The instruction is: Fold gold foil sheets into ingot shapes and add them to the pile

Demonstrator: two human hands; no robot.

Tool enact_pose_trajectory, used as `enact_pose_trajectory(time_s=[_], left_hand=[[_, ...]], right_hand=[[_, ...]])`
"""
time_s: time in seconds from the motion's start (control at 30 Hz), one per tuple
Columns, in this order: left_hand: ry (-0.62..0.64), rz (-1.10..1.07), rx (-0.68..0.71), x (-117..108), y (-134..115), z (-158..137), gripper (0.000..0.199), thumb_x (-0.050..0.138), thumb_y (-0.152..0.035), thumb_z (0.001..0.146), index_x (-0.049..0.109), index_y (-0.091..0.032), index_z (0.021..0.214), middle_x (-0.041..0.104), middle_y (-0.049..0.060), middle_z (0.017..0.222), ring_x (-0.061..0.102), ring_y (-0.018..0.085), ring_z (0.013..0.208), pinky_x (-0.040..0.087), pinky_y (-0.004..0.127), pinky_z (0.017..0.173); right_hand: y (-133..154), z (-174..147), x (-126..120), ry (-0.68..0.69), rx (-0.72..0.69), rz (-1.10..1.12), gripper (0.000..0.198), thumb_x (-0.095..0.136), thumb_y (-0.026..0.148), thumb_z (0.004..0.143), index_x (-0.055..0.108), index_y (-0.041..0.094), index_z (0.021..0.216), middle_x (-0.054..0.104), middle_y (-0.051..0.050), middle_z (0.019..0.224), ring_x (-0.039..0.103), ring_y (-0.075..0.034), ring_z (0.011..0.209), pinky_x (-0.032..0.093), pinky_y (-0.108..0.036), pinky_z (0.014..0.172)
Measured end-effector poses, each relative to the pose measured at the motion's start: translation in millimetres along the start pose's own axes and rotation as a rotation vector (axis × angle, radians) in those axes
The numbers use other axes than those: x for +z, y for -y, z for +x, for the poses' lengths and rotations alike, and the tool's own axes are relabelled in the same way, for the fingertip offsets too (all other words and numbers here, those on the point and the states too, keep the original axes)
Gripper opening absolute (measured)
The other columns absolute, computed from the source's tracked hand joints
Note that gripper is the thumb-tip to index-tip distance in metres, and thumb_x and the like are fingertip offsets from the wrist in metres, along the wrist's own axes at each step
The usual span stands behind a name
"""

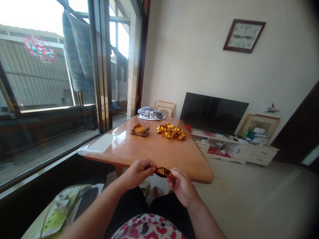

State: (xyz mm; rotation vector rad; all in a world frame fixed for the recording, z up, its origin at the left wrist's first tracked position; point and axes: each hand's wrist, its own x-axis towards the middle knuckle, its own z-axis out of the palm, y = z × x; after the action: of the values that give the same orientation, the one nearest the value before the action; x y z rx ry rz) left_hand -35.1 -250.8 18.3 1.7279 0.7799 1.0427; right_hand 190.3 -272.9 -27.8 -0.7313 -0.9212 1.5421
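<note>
A shiny gold foil paper piece (163, 171), partly folded, stretches between my two hands at the near edge of the wooden table (149, 151). My left hand (142, 171) pinches its left end between thumb and fingers. At the other end, the fingers of my right hand (179, 184) are closed on it. Farther up the table lies a heap of folded gold foil pieces (171, 131). Left of the heap sits a small stack of gold paper sheets (140, 130), slightly curled.
Folded clothes (151, 113) lie at the table's far end. A white sheet (101, 142) is on its left side. By my left arm, a stool holds a power strip (53, 220) and a dark phone (86, 202). A television (214, 111) stands on a white cabinet (261, 154) beyond.
</note>
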Motion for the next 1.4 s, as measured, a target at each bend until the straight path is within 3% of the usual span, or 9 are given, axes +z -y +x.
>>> enact_pose_trajectory(time_s=[0.17,0.67,0.87,1.0,1.1,1.23,1.4], left_hand=[[0.089,-0.034,-0.023,-1,-3,-3,0.022,0.071,-0.036,0.086,0.075,-0.017,0.097,0.070,0.007,0.088,0.060,0.018,0.079,0.047,0.026,0.071],[0.167,-0.077,-0.079,-4,-10,-5,0.021,0.068,-0.035,0.089,0.068,-0.015,0.090,0.064,0.004,0.079,0.056,0.014,0.072,0.046,0.027,0.071],[0.066,0.221,-0.004,2,-4,-2,0.017,0.058,-0.033,0.093,0.063,-0.016,0.091,0.063,0.002,0.079,0.056,0.015,0.071,0.043,0.026,0.065],[-0.043,0.493,0.125,9,-8,-2,0.013,0.052,-0.027,0.095,0.060,-0.019,0.088,0.062,0.001,0.084,0.056,0.016,0.078,0.043,0.026,0.071],[-0.056,0.549,0.168,13,-12,-4,0.014,0.047,-0.026,0.097,0.058,-0.020,0.090,0.061,0.002,0.086,0.056,0.016,0.080,0.042,0.027,0.074],[-0.049,0.485,0.170,14,-13,-5,0.016,0.047,-0.028,0.098,0.060,-0.020,0.092,0.062,0.002,0.087,0.056,0.016,0.082,0.043,0.028,0.076],[-0.050,0.178,0.044,13,-7,-2,0.022,0.049,-0.036,0.098,0.062,-0.018,0.098,0.062,0.002,0.084,0.057,0.015,0.075,0.045,0.027,0.071]], right_hand=[[-1,0,-1,0.001,-0.003,0.019,0.017,0.072,0.034,0.081,0.064,0.019,0.081,0.065,0.001,0.065,0.049,-0.010,0.048,0.037,-0.022,0.046],[-2,1,-4,0.003,-0.002,0.048,0.016,0.072,0.032,0.082,0.062,0.019,0.079,0.064,0.000,0.065,0.049,-0.009,0.049,0.036,-0.020,0.046],[-2,2,-3,-0.003,-0.014,0.032,0.016,0.072,0.032,0.082,0.063,0.018,0.080,0.065,-0.001,0.064,0.048,-0.009,0.046,0.036,-0.021,0.045],[0,1,-1,-0.010,-0.024,0.036,0.015,0.071,0.032,0.083,0.063,0.018,0.081,0.065,-0.001,0.065,0.048,-0.009,0.046,0.036,-0.022,0.045],[2,1,1,-0.010,-0.030,0.034,0.016,0.071,0.032,0.083,0.064,0.018,0.081,0.065,-0.001,0.065,0.050,-0.010,0.047,0.037,-0.022,0.046],[2,2,-1,-0.024,-0.038,0.044,0.016,0.072,0.032,0.082,0.065,0.018,0.082,0.065,-0.001,0.065,0.050,-0.010,0.047,0.038,-0.022,0.046],[0,2,-3,-0.024,-0.039,0.056,0.016,0.072,0.032,0.082,0.065,0.018,0.083,0.065,-0.001,0.066,0.050,-0.010,0.048,0.037,-0.022,0.046]])
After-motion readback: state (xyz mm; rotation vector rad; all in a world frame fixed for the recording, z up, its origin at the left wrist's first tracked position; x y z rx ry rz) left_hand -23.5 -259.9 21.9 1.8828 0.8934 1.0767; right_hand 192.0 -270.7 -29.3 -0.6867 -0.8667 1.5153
